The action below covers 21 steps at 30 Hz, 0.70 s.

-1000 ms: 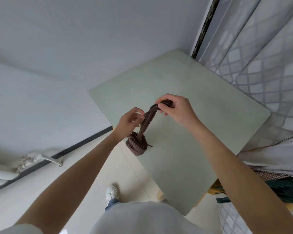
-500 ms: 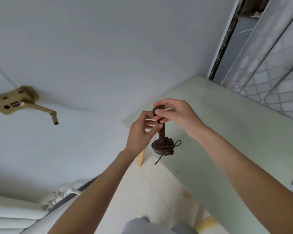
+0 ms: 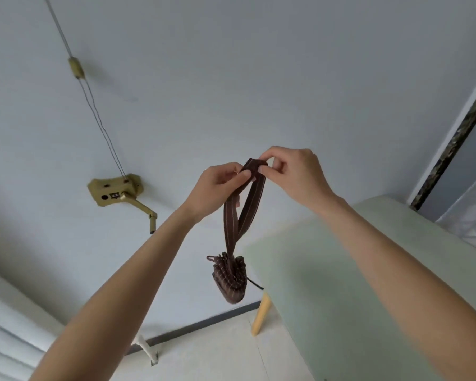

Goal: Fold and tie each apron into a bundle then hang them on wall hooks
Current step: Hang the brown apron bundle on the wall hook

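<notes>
A brown striped apron bundle [image 3: 230, 279] hangs in the air from its brown strap loop [image 3: 245, 210], in front of the pale wall. My left hand [image 3: 217, 185] and my right hand [image 3: 291, 171] both pinch the top of the loop, held spread apart between them at about chest height. A thin dark tie end sticks out from the bundle's right side. No wall hook for the apron is visible near the loop.
A brass crank winder [image 3: 116, 189] with a handle is fixed to the wall at left, with wires running up from it. A pale green table [image 3: 368, 270] with a yellow leg stands at right. A dark door frame [image 3: 456, 144] is at far right.
Both hands have lifted the bundle off the table and up in front of the wall. The strap loop has been pulled open wider. My view has tilted upward.
</notes>
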{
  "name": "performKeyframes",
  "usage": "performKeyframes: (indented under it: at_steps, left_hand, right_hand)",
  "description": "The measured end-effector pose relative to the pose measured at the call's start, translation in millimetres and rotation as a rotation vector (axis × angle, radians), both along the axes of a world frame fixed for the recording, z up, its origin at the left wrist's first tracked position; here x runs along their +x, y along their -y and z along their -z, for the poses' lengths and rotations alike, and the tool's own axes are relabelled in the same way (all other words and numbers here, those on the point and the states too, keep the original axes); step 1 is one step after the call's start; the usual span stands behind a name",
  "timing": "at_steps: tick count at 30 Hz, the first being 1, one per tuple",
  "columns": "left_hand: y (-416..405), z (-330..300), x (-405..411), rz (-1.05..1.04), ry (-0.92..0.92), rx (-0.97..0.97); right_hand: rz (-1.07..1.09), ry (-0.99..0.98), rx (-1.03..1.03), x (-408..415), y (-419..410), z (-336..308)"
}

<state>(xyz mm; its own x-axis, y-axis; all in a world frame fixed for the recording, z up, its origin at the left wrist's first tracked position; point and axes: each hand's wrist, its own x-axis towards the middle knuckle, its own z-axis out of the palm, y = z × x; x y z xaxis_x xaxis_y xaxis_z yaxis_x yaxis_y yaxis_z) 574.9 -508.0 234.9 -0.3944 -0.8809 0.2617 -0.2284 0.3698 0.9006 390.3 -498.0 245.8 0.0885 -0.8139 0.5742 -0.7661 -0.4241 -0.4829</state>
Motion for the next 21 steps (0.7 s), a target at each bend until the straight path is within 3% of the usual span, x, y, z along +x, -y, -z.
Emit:
performKeyframes:
  at_steps: [4,8,10,16,21]
  left_hand:
    - [10.7,-33.1,27.0,-0.131,-0.025,-0.036]
    - [18.1,-71.8,58.0,-0.128,0.005,-0.004]
    - [22.8,-86.6,75.4,-0.173,0.065,-0.046]
    - [43.9,-127.3,102.9,-0.351,0.031,-0.174]
    - [70.6,-153.1,116.7,-0.337,0.070,-0.341]
  right_hand:
    - [-0.240,0.024,0.019,20.8,34.0,-15.3]
    - [-0.645,0.592,0.399,60.9,54.9,-47.0]
    - [-0.750,0.695,0.449,74.9,65.2,-63.4]
    - [-0.886,0.418,0.491,103.4,95.4,-85.4]
    - [-0.835,0.463,0.354,121.4,116.8,-107.2]
